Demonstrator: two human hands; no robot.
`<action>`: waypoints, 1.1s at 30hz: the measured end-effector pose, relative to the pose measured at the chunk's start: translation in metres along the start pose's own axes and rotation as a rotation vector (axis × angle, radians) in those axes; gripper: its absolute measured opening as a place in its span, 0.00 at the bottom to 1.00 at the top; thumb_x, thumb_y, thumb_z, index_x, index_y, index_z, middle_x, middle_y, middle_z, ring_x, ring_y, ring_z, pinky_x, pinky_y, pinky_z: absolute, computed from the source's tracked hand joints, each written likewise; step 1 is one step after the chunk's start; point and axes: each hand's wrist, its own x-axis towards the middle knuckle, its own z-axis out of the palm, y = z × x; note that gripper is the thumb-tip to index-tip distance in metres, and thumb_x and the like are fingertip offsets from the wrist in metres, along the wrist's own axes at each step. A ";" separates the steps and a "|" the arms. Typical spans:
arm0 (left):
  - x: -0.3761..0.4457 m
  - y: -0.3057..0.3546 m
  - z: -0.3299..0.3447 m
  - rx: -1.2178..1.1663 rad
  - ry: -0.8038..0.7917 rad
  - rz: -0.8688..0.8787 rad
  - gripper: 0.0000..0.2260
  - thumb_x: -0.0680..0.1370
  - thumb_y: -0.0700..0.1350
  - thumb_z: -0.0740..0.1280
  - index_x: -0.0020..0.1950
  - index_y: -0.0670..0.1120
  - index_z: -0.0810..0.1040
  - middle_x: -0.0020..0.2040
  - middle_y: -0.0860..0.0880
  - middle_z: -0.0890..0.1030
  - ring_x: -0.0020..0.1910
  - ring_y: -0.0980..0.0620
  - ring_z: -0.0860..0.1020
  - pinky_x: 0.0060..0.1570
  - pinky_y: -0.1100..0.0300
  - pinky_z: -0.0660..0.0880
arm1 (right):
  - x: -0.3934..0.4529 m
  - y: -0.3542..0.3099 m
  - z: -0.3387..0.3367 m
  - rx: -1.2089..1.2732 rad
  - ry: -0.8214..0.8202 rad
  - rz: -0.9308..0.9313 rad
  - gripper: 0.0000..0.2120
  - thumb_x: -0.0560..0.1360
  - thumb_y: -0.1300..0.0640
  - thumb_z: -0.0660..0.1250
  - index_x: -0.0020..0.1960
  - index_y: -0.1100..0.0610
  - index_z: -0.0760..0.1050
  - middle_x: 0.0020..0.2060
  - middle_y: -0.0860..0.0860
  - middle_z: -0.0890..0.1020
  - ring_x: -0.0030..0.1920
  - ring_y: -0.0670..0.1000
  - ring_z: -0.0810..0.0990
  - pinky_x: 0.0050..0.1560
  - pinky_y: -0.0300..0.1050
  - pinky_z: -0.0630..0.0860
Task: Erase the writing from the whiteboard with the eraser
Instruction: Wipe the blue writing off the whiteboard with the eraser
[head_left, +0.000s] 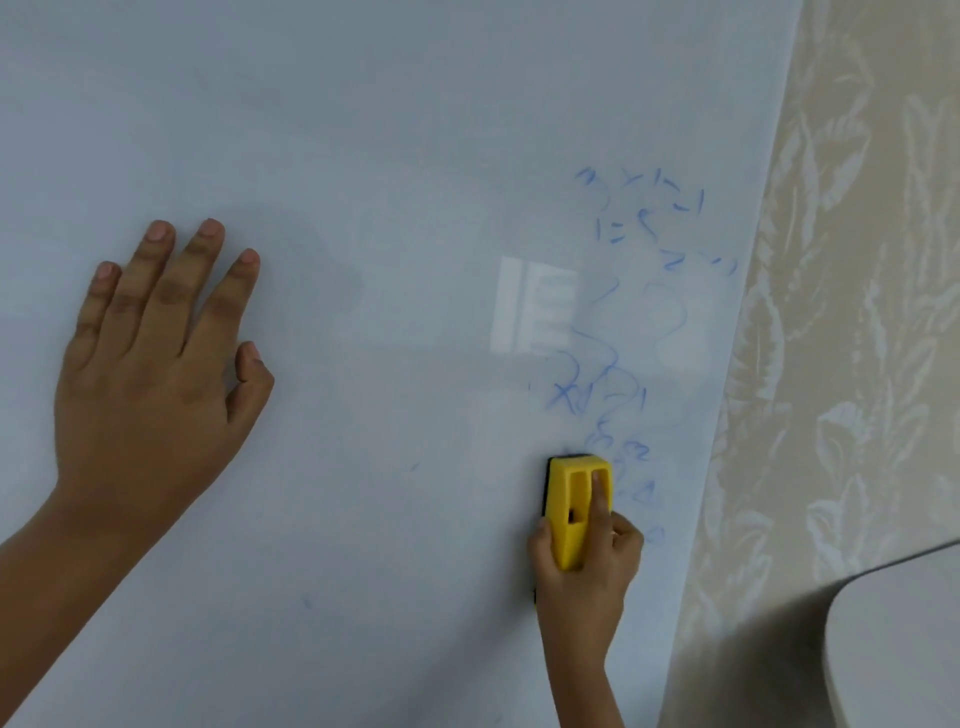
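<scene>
The whiteboard (395, 130) fills most of the view. Faint, smeared blue writing (639, 322) runs down its right side, from near the upper right to just beside the eraser. The yellow eraser (571, 504) with a dark pad is pressed flat on the board at the lower end of the writing. My right hand (587, 566) grips it from below, index finger lying along its top. My left hand (156, 358) rests flat on the board at the left, fingers spread, holding nothing.
Beige patterned wallpaper (841, 312) borders the board's right edge. A white rounded object (904, 649) sits at the lower right corner. Small blue specks (307, 603) remain on the lower middle of the board.
</scene>
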 end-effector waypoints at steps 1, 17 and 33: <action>-0.001 -0.001 0.003 -0.006 -0.003 0.007 0.24 0.80 0.46 0.50 0.77 0.45 0.54 0.77 0.42 0.57 0.76 0.43 0.52 0.70 0.37 0.58 | -0.003 0.011 -0.005 -0.028 0.006 0.043 0.35 0.66 0.54 0.73 0.70 0.46 0.63 0.52 0.55 0.69 0.50 0.54 0.71 0.42 0.48 0.72; 0.001 0.010 -0.009 -0.018 -0.026 -0.009 0.22 0.80 0.44 0.51 0.74 0.39 0.63 0.74 0.37 0.61 0.75 0.39 0.56 0.69 0.37 0.59 | 0.035 0.043 -0.024 0.135 0.136 0.448 0.34 0.67 0.44 0.61 0.72 0.46 0.60 0.51 0.55 0.67 0.48 0.55 0.70 0.48 0.48 0.67; -0.030 0.058 0.006 0.173 -0.013 0.072 0.24 0.78 0.36 0.58 0.75 0.41 0.61 0.76 0.43 0.59 0.75 0.40 0.54 0.74 0.45 0.47 | 0.018 0.057 -0.023 0.022 0.135 0.389 0.33 0.66 0.44 0.63 0.71 0.43 0.60 0.50 0.55 0.67 0.53 0.59 0.72 0.50 0.52 0.68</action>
